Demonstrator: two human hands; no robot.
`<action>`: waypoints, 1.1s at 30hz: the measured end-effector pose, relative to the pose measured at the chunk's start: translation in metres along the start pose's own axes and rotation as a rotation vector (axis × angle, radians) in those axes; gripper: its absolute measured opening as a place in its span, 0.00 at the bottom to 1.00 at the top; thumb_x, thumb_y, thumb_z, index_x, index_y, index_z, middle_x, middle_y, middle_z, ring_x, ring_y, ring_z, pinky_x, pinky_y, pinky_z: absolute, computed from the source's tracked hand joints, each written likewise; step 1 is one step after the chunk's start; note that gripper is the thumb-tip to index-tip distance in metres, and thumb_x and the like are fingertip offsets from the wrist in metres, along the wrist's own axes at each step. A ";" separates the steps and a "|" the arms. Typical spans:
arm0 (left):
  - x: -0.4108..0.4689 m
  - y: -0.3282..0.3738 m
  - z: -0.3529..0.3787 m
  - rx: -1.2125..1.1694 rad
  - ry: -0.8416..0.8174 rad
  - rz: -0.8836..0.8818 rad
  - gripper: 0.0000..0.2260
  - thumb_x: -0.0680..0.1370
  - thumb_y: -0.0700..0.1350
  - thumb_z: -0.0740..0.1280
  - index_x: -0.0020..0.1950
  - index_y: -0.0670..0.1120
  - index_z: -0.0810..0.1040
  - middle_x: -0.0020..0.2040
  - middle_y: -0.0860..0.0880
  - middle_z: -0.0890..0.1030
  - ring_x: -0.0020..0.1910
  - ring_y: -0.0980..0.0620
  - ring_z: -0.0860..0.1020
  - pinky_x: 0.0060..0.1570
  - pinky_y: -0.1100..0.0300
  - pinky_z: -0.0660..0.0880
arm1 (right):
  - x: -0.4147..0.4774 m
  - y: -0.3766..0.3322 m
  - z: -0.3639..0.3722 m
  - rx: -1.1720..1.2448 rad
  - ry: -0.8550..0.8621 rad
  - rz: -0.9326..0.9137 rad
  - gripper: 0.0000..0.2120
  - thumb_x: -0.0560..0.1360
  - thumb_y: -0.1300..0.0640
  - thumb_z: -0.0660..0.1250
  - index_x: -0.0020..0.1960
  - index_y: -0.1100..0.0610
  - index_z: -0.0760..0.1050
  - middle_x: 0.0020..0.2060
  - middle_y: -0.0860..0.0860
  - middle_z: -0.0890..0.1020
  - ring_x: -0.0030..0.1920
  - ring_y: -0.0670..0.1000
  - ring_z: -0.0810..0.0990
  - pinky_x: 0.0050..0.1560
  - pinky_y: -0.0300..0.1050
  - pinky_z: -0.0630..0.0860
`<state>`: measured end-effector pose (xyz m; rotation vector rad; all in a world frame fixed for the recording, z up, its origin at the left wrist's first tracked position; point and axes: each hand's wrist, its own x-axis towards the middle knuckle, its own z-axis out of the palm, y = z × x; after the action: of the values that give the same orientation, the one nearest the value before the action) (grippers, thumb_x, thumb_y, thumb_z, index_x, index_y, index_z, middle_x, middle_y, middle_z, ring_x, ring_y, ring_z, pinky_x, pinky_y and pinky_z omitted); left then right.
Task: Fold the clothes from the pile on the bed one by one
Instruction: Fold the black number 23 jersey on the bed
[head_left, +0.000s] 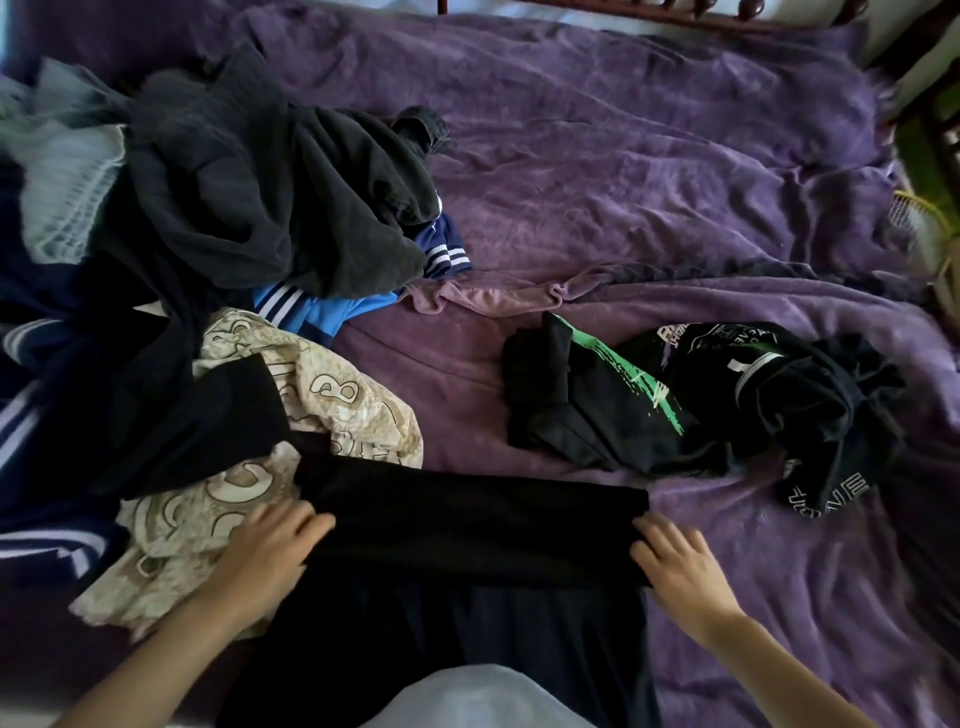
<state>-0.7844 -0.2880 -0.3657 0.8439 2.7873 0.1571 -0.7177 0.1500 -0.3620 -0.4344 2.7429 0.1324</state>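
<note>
A black garment (467, 525) lies spread flat at the near edge of the bed, its far part doubled over into a long band. My left hand (270, 551) rests on the band's left end with the fingers lying across the cloth. My right hand (675, 561) holds its right end, fingers curled at the edge. The pile of clothes (218, 197) fills the left side of the bed: dark grey and black pieces on top, navy striped ones beneath, a beige patterned cloth (322, 405) at its near side.
The purple bed cover (649, 156) spreads over the middle and far right. A crumpled black shirt with green and white print (675, 400) lies right of centre. A dark wooden bed frame (675, 13) runs along the far edge.
</note>
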 end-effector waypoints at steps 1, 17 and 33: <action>-0.008 0.005 0.007 0.034 -0.028 0.005 0.40 0.37 0.36 0.80 0.47 0.48 0.75 0.33 0.49 0.78 0.32 0.47 0.80 0.37 0.56 0.72 | -0.006 -0.005 0.008 -0.013 -0.086 -0.027 0.30 0.34 0.52 0.83 0.34 0.58 0.81 0.41 0.57 0.85 0.48 0.59 0.81 0.42 0.45 0.76; 0.082 0.015 0.017 0.225 -0.596 -0.302 0.37 0.76 0.43 0.62 0.77 0.51 0.42 0.76 0.46 0.57 0.76 0.46 0.52 0.71 0.42 0.49 | 0.078 -0.017 0.024 0.149 -0.388 0.381 0.38 0.75 0.56 0.64 0.77 0.52 0.44 0.75 0.51 0.56 0.75 0.54 0.53 0.71 0.55 0.56; 0.096 -0.008 -0.033 0.169 -0.294 -0.183 0.13 0.80 0.52 0.60 0.61 0.49 0.72 0.56 0.52 0.72 0.56 0.51 0.74 0.45 0.58 0.70 | 0.059 0.044 -0.012 0.134 -0.089 0.471 0.13 0.76 0.48 0.64 0.57 0.53 0.74 0.56 0.50 0.78 0.61 0.53 0.73 0.55 0.47 0.62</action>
<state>-0.8745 -0.2420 -0.3529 0.5859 2.6044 -0.2188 -0.7877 0.1729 -0.3708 0.2523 2.6925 0.0826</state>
